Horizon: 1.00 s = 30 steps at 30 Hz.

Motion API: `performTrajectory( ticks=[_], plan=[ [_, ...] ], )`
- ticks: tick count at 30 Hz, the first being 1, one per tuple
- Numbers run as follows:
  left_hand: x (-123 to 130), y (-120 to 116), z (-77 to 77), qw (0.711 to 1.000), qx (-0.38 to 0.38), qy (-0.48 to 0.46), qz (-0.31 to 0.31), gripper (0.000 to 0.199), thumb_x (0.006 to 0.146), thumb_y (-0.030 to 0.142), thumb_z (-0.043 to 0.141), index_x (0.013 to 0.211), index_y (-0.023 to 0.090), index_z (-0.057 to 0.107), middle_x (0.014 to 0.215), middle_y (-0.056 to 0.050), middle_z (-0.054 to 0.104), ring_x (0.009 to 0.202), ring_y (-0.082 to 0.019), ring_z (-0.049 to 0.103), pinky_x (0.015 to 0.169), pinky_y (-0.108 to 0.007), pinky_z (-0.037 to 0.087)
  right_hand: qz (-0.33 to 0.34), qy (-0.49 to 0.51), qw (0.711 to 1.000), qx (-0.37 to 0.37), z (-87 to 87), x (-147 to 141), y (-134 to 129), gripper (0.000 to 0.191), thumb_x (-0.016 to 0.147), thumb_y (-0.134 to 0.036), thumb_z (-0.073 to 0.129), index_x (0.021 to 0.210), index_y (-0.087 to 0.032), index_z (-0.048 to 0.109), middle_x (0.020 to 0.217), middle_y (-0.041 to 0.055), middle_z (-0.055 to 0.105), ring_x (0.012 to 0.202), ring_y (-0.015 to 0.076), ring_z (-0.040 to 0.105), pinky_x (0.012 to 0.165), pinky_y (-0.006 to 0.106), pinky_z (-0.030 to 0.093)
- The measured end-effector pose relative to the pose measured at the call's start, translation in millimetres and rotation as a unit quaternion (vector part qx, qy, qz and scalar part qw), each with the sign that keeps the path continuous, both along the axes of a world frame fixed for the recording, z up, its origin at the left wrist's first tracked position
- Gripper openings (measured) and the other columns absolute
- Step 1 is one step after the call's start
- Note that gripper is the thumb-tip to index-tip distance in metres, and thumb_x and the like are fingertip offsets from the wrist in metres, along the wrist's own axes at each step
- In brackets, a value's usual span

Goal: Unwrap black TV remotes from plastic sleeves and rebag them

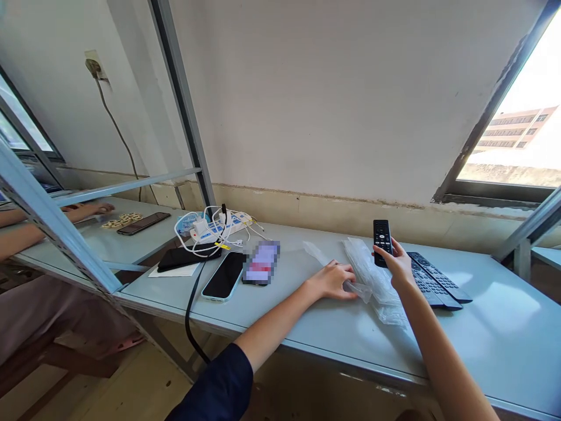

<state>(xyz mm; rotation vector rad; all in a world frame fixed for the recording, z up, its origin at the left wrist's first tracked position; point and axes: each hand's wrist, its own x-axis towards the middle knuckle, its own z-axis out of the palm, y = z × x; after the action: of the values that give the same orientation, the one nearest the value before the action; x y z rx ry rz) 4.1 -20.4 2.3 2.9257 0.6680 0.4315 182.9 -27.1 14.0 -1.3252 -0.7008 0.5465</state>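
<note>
My left hand [335, 280] rests near the middle of the table, its fingers closed on a clear plastic sleeve [359, 290]. Beside it lies a pile of similar clear sleeves [379, 280], between my two hands. My right hand [397, 261] holds a black remote control [381, 237] upright above the far side of the pile, buttons facing me. Several more black remotes [433, 280] lie side by side on the table, just right of my right hand and partly behind it.
Phones [224, 276] and a power strip [228, 227] with tangled white cables sit left on the table [495, 327]. A black cable [189, 316] hangs over the front edge. Metal posts [186, 99] rise nearby. Another person's arms [26, 237] are at the far left.
</note>
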Motion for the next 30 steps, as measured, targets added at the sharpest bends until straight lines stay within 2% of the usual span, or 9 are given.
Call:
performTrajectory(
  ticks=[3, 6, 10, 15, 18, 21, 23, 27, 30],
  plan=[
    [-5.7, 8.7, 5.4, 0.998, 0.054, -0.009, 0.025, 0.016, 0.09, 0.025, 0.055, 0.094, 0.022, 0.07, 0.108, -0.004, 0.067, 0.099, -0.017, 0.063, 0.094, -0.032, 0.042, 0.026, -0.052, 0.998, 0.022, 0.2, -9.7, -1.6, 0.069, 0.049, -0.036, 0.076, 0.114, -0.015, 0.065, 0.081, 0.0038, 0.07, 0.065, 0.0204, 0.066, 0.061, 0.034, 0.054],
    [-16.3, 20.6, 10.8, 0.986, 0.102, -0.086, 0.098, 0.029, 0.092, 0.01, 0.046, 0.106, 0.025, 0.066, 0.117, -0.002, 0.063, 0.108, -0.015, 0.058, 0.096, -0.032, 0.04, -0.012, -0.169, 0.985, 0.018, 3.2, -19.4, -5.8, 0.057, 0.06, -0.039, 0.07, 0.111, -0.015, 0.068, 0.09, 0.0085, 0.072, 0.076, 0.0245, 0.068, 0.07, 0.038, 0.053],
    [-27.5, 31.5, 13.2, 0.964, 0.126, -0.166, 0.167, 0.027, 0.09, 0.009, 0.046, 0.105, 0.024, 0.063, 0.12, -0.002, 0.061, 0.11, -0.016, 0.054, 0.098, -0.035, 0.038, -0.084, -0.388, 0.918, 0.006, 7.7, -25.9, -14.2, 0.034, 0.076, -0.034, 0.057, 0.104, -0.023, 0.073, 0.103, 0.0083, 0.072, 0.094, 0.0274, 0.066, 0.08, 0.039, 0.05],
    [-27.9, 34.3, 9.5, 0.966, 0.102, -0.167, 0.166, 0.019, 0.087, 0.007, 0.048, 0.089, 0.022, 0.061, 0.11, -0.002, 0.063, 0.099, -0.016, 0.057, 0.094, -0.035, 0.039, -0.066, -0.545, 0.833, 0.075, 5.4, -23.6, -16.8, 0.035, 0.082, -0.016, 0.045, 0.09, -0.03, 0.076, 0.102, 0.0006, 0.073, 0.091, 0.0198, 0.065, 0.083, 0.033, 0.05],
    [-25.5, 33.7, 5.8, 0.973, 0.076, -0.147, 0.162, 0.026, 0.081, -0.003, 0.045, 0.083, 0.02, 0.057, 0.103, -0.002, 0.064, 0.094, -0.015, 0.059, 0.091, -0.032, 0.039, -0.099, -0.566, 0.806, 0.143, 2.2, -19.5, -14.5, 0.04, 0.083, -0.011, 0.043, 0.081, -0.032, 0.077, 0.093, 0.0, 0.073, 0.087, 0.0186, 0.063, 0.083, 0.034, 0.05],
    [-23.6, 32.4, 1.5, 0.981, 0.049, -0.116, 0.148, 0.031, 0.075, -0.009, 0.043, 0.081, 0.02, 0.055, 0.096, -0.001, 0.065, 0.091, -0.015, 0.06, 0.089, -0.031, 0.038, -0.144, -0.555, 0.799, 0.183, 0.2, -16.3, -12.6, 0.04, 0.085, -0.013, 0.045, 0.073, -0.035, 0.076, 0.091, 0.0004, 0.072, 0.089, 0.0197, 0.059, 0.082, 0.037, 0.051],
    [-22.2, 30.9, -1.0, 0.984, 0.038, -0.104, 0.143, 0.035, 0.072, -0.009, 0.045, 0.09, 0.02, 0.056, 0.097, -0.001, 0.066, 0.093, -0.015, 0.06, 0.089, -0.031, 0.038, -0.167, -0.546, 0.796, 0.199, -0.5, -15.6, -11.9, 0.04, 0.086, -0.015, 0.046, 0.07, -0.036, 0.076, 0.093, 0.0005, 0.07, 0.092, 0.0201, 0.057, 0.082, 0.039, 0.051],
    [-18.8, 27.2, -3.8, 0.98, 0.048, -0.111, 0.155, 0.037, 0.078, 0.007, 0.058, 0.112, 0.021, 0.056, 0.108, -0.004, 0.064, 0.101, -0.019, 0.058, 0.092, -0.034, 0.038, -0.182, -0.54, 0.791, 0.222, 0.2, -18.3, -12.6, 0.04, 0.088, -0.019, 0.047, 0.064, -0.035, 0.074, 0.093, 0.0013, 0.069, 0.091, 0.0195, 0.058, 0.083, 0.038, 0.05],
    [-17.5, 27.3, -5.0, 0.98, 0.058, -0.106, 0.155, 0.019, 0.084, 0.025, 0.061, 0.103, 0.021, 0.063, 0.102, -0.004, 0.064, 0.097, -0.019, 0.058, 0.093, -0.035, 0.037, -0.182, -0.526, 0.804, 0.212, 2.2, -22.4, -15.5, 0.041, 0.09, -0.021, 0.045, 0.064, -0.033, 0.075, 0.092, 0.0021, 0.07, 0.089, 0.0193, 0.06, 0.081, 0.036, 0.05]
  ],
)
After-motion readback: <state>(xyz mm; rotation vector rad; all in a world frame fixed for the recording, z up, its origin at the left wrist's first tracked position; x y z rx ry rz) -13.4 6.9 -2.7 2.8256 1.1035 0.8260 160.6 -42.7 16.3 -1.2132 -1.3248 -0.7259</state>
